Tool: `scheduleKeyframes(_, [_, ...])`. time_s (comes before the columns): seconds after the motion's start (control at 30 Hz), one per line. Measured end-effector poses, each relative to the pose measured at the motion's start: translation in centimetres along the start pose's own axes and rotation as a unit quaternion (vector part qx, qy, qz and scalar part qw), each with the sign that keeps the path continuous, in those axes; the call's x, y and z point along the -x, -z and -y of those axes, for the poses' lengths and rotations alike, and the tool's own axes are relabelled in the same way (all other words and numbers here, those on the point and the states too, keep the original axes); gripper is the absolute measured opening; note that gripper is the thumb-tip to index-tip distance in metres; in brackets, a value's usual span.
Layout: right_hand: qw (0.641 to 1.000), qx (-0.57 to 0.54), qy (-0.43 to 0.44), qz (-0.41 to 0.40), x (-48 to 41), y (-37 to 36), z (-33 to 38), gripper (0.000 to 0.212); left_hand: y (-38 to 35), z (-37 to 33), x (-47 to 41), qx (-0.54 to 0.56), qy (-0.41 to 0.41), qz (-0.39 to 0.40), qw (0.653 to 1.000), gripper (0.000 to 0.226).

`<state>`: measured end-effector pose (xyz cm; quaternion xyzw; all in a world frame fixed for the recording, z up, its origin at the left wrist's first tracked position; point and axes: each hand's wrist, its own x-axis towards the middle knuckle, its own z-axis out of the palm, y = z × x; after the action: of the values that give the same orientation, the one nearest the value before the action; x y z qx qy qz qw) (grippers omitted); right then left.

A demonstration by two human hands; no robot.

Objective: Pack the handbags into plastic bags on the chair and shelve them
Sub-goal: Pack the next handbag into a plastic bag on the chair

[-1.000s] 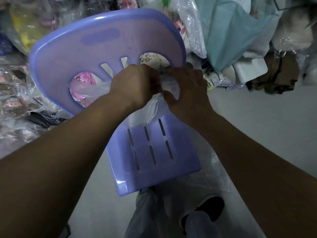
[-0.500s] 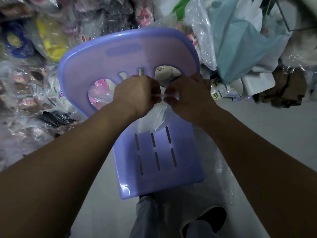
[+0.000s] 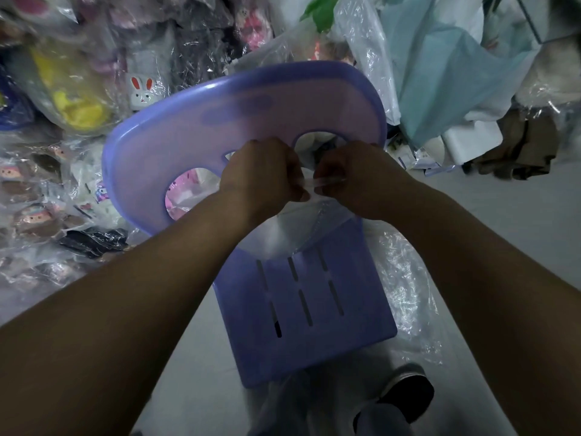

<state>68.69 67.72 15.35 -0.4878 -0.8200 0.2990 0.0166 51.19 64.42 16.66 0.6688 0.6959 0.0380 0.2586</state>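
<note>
The left hand (image 3: 261,171) and right hand (image 3: 355,177) have drawn slightly apart at the mouth of the clear plastic bag (image 3: 283,234). Each now pinches an end of a thin clear strip (image 3: 327,181) stretched between them. The bag, with a pale chain-strapped handbag (image 3: 317,218) dimly visible inside, stands on the seat of the lilac plastic chair (image 3: 314,309). Sealing looks underway, and shelving is still to come.

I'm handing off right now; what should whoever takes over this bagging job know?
Left hand: pinching the top edge of the plastic bag.
Right hand: pinching the same edge, close beside the left.
The plastic bag rests on the seat of the purple chair, against the backrest; a pale handbag with a chain shows inside.
Done: handbag is in the bag.
Left: finish closing the mouth, then shelve it.
</note>
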Motion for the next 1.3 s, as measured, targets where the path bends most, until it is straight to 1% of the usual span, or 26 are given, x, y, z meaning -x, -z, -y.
scheduleKeyframes(0.13, [1.0,0.005,-0.012,0.008,0.0,-0.3,0.0,0.009,0.2,0.0,-0.4,0.022,-0.009,0.019,1.0,0.019])
scheduleKeyframes(0.23, [0.999,-0.024,-0.026,0.009,0.6,-0.3,0.1,0.013,0.1,-0.2,-0.1,0.02,-0.016,0.032,0.999,0.017])
scheduleKeyframes(0.33, [0.998,-0.048,-0.026,0.009,1.0,-0.2,0.2,0.012,-0.2,-0.6,0.6,0.01,-0.008,0.046,0.999,0.02])
scheduleKeyframes(0.53, [0.996,-0.078,-0.051,-0.006,1.7,-0.1,0.3,0.002,0.0,-1.1,1.8,0.027,0.02,0.028,0.999,0.014])
scheduleKeyframes(0.67, [0.997,-0.075,-0.009,0.009,2.2,0.2,0.8,0.016,0.5,-1.2,2.2,0.034,0.038,-0.007,0.999,0.012])
scheduleKeyframes(0.73, [0.996,-0.088,0.005,0.008,2.1,0.2,0.7,0.014,0.4,-1.3,2.3,0.039,0.041,-0.021,0.998,0.012])
scheduleKeyframes(0.8, [0.994,-0.107,-0.003,0.003,1.9,0.1,0.4,0.009,0.1,-1.2,2.3,0.048,0.038,-0.028,0.998,0.011])
scheduleKeyframes(0.9, [0.994,-0.106,-0.004,0.001,1.7,0.1,0.2,0.007,-0.2,-1.0,2.3,0.05,0.034,-0.039,0.997,0.012])
scheduleKeyframes(1.1, [0.998,-0.06,0.019,0.011,1.4,0.2,0.0,0.017,-0.2,-0.8,2.2,0.019,0.031,-0.026,0.999,0.014])
scheduleKeyframes(1.3, [0.997,-0.071,0.007,0.002,1.2,0.0,-0.5,0.013,-0.2,-1.4,1.9,0.002,0.032,-0.02,0.999,0.014])
